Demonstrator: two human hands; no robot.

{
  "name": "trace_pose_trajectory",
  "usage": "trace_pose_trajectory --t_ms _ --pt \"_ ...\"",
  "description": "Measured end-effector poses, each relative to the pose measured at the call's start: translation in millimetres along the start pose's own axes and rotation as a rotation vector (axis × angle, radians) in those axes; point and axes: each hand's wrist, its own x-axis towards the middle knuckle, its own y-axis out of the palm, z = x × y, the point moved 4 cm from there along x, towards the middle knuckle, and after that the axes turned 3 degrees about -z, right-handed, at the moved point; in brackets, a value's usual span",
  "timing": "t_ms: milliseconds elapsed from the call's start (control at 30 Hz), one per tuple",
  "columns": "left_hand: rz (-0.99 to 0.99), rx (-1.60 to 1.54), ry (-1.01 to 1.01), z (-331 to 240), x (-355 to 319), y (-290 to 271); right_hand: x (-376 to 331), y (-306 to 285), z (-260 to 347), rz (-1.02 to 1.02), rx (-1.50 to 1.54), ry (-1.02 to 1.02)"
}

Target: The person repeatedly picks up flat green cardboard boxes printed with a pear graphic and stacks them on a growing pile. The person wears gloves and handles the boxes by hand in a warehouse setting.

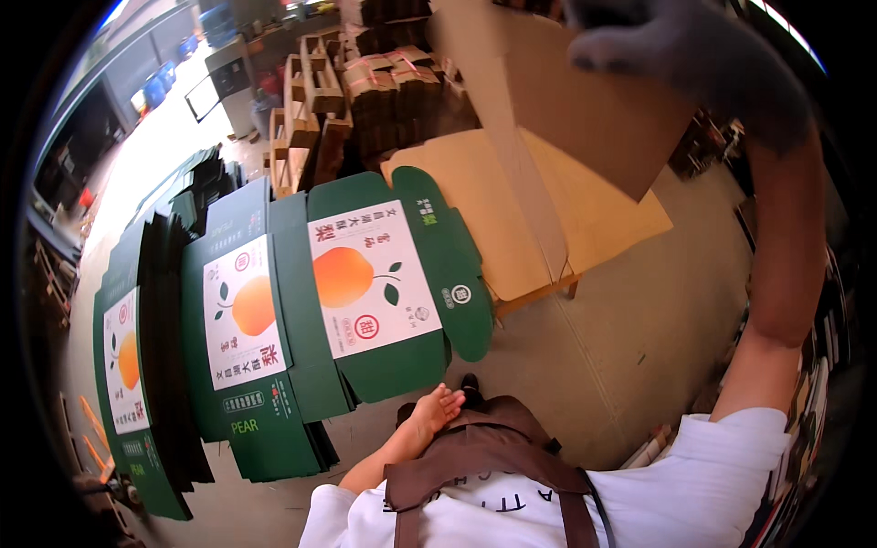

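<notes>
On the far left, a stack of flat green box sheets (123,365) lay on the floor, each with a white label and an orange fruit picture. Next to it sat a second stack (242,338), and a third green sheet (384,283) lay on top toward the middle, with rounded flaps sticking out.

Low in the middle, the left hand (437,408) was bare and hung loose with its fingers out — it held nothing. It was just below the edge of the green sheet, close to it, but I could not tell if it touched.

Behind the green sheets stood wooden pallets (315,100) and bundles of brown card (402,91), and a low table (539,219) with a tan top.

Up on the right, the right hand (676,46) wore a grey glove. It was raised high and gripped the top edge of a big brown cardboard sheet (585,110), which hung down over the table.

The brown sheet looked light and thin for its size, so it would likely flop and bend if held by one edge only. It looked stiff enough to stay flat when held at two sides. The edges seemed the best place to grab — a corner might fold. It would not break, but it could crease.

On the far right were more stacked things (822,365), too blurry to name.
</notes>
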Motion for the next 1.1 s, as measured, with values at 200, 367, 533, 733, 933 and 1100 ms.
trace_pose_trajectory --t_ms 200,367,533,733,933,1100 --pt "0.157 -0.035 0.595 -122 -117 0 10 234 133 0.407 -0.335 -0.332" --pt "0.124 -0.138 0.653 -184 -162 -64 7 437 187 0.844 -0.34 -0.386" --pt "-0.06 -0.084 0.471 -153 -121 -148 -20 518 218 1.041 0.035 -0.44" --pt "-0.203 -0.055 0.534 -134 -130 -139 83 596 27 0.73 0.727 0.365" --pt "-0.251 -0.018 0.664 -134 -180 -112 215 641 -101 0.263 0.515 0.447" --pt "-0.358 0.219 0.733 -135 -197 -104 260 666 -118 0.428 0.217 0.482"
